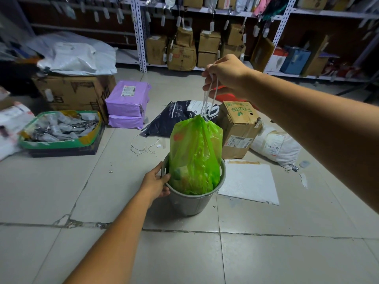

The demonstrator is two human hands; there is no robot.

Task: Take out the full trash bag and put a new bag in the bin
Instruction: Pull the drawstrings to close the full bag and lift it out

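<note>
A small grey round bin [190, 203] stands on the tiled floor in the middle of the view. A full translucent green trash bag [194, 154] rises out of it, its mouth cinched and its lower part still inside the bin. White drawstrings [208, 99] run tight from the bag's top up into my right hand [225, 75], which is closed on them above the bin. My left hand [156, 182] grips the bin's left rim, thumb over the edge. No new bag is visible.
A white foam sheet [249, 182] lies right of the bin. Behind it sit a "Fruits" carton [238, 130], a dark mailer [182, 115], purple parcels [127, 103] and a green tray of packets [59, 130]. Shelves of boxes [194, 48] line the back wall.
</note>
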